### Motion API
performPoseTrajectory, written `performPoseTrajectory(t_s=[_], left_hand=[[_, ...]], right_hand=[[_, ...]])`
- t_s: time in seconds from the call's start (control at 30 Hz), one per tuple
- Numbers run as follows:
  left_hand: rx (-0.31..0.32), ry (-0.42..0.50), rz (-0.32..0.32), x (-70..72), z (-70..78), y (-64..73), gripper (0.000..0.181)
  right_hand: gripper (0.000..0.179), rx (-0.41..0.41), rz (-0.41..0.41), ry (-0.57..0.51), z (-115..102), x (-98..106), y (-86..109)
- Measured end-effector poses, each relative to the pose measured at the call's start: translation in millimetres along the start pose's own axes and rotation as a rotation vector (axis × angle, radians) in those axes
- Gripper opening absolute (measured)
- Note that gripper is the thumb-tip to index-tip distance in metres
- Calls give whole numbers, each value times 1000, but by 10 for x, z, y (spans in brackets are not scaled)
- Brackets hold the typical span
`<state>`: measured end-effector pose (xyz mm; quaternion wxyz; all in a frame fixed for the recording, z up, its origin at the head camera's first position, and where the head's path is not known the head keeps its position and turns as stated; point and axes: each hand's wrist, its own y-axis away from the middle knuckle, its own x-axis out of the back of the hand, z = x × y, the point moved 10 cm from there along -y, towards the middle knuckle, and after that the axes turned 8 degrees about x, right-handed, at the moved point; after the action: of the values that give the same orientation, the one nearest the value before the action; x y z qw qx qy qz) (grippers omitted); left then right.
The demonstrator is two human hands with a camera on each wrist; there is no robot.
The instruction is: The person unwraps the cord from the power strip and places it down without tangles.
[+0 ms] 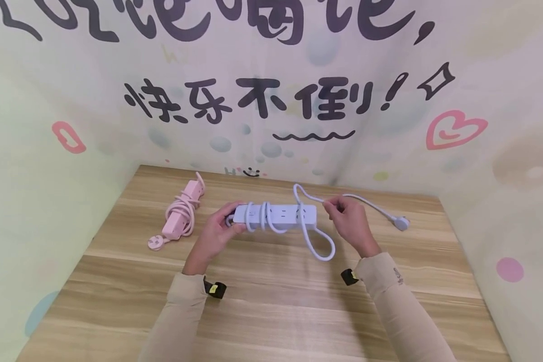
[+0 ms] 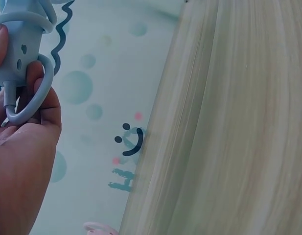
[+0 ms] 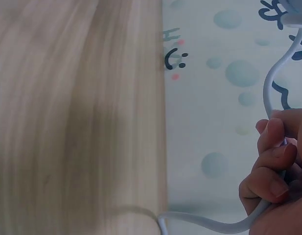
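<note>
A pale blue power strip (image 1: 278,208) is held level above the table, its left end gripped between the thumb and fingers of my left hand (image 1: 212,239). Several turns of its cord (image 1: 324,259) wrap the body, and a loose loop hangs below the right end. My right hand (image 1: 350,223) pinches the cord to the right of the strip. From there the cord runs on to a plug (image 1: 401,222) at the right of the table. In the right wrist view, curled fingers (image 3: 268,183) surround the cord. The left wrist view shows the strip's end (image 2: 23,63) and a cord bend.
A pink power strip (image 1: 176,223) with its cord wound round it lies on the wooden table (image 1: 271,311) at left, its plug (image 1: 156,243) toward the front. Behind the table stands a printed backdrop (image 1: 253,65) with black lettering; similar panels flank both sides.
</note>
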<state>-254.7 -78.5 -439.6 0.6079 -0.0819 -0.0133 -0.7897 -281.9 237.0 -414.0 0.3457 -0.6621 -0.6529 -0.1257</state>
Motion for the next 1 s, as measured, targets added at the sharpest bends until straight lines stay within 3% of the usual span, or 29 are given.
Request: performPoseTrajectory(t_s=[0.33,0.8,1.0], left_hand=[[6,-9,46,112,-14,0,54],[28,33,98,243,-58,-3,54],[9,38,121,292,-25,-3,53]], right_hand=[[24,-78,-65,-26,249,-155,199],[16,-70,-142,-26,405,-312,554],[18,-82,-172,-56,453,-323,673]])
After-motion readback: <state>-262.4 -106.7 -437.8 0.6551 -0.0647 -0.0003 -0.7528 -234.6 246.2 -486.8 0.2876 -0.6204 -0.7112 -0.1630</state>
